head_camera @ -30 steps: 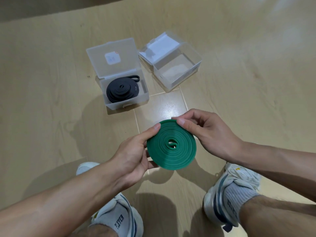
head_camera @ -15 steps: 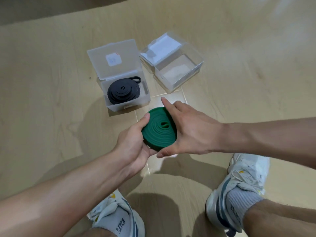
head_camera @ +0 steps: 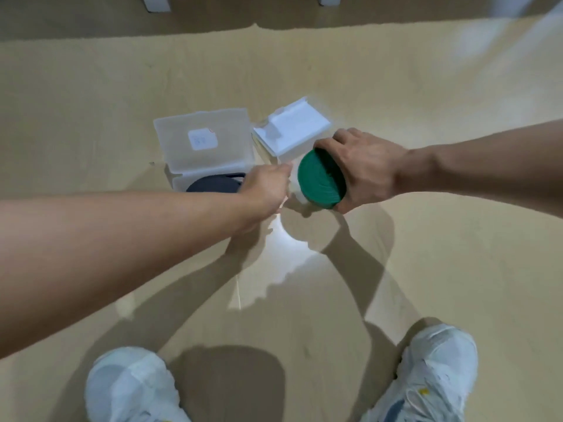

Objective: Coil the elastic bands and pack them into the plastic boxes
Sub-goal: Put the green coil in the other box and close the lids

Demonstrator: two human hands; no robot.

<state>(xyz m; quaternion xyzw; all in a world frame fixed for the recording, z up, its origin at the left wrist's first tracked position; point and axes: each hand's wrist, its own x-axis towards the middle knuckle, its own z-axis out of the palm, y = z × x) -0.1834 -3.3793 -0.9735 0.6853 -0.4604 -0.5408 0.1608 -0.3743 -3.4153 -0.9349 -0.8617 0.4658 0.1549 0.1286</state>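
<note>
Two plastic boxes (head_camera: 207,147) sit open on the floor (head_camera: 91,86). My left hand (head_camera: 265,190) hides most of one black coil (head_camera: 213,186); its grip I cannot tell. At three o'clock, my right hand (head_camera: 365,172) clasps one green coil (head_camera: 318,182) over the blurred second box (head_camera: 292,132).

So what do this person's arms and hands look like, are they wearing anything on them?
Nothing is worn on either. The left hand and right hand are bare, with no gloves, rings or watch visible. Both forearms are bare as far as the picture's edge, with no sleeves in view. The picture is slightly blurred, so small marks cannot be ruled out.
</note>
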